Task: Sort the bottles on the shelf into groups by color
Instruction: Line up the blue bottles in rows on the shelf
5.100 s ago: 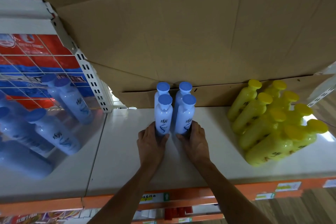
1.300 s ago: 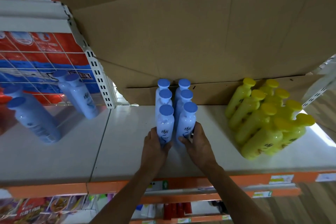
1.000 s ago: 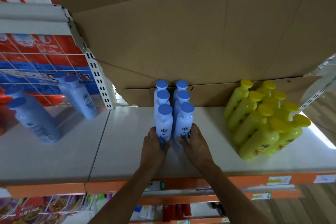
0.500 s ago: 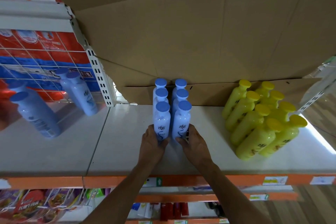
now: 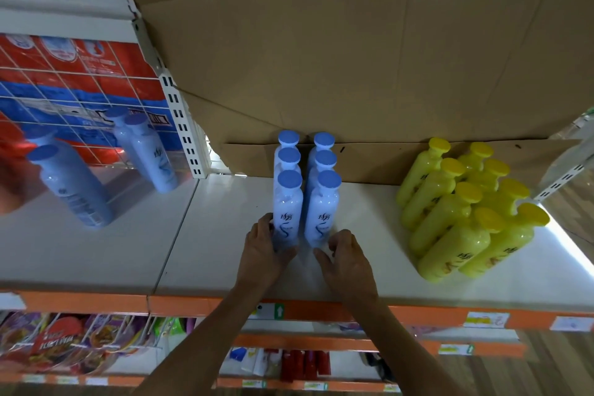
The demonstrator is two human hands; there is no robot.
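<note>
Several blue-capped pale blue bottles [image 5: 304, 190] stand in two tight rows of three at the middle of the white shelf [image 5: 205, 254]. My left hand [image 5: 263, 255] grips the base of the front left bottle [image 5: 287, 212]. My right hand [image 5: 347, 262] sits just off the base of the front right bottle [image 5: 322, 212], fingers loosely curled, holding nothing. A packed group of several yellow bottles [image 5: 459, 215] stands at the shelf's right. More blue bottles stand on the left shelf section, one pair [image 5: 146, 154] near the upright and another [image 5: 69, 186] further left.
Brown cardboard [image 5: 353, 58] lines the back and top of the shelf. A perforated white upright [image 5: 180, 135] and a wire grid [image 5: 80, 90] bound the left section. An orange price rail [image 5: 418, 318] runs along the front edge, with packed goods on lower shelves.
A third pair of blue bottles joined the two rows since the oldest frame. In the last half second my right hand eased back off the front right bottle; my left hand stays on its bottle.
</note>
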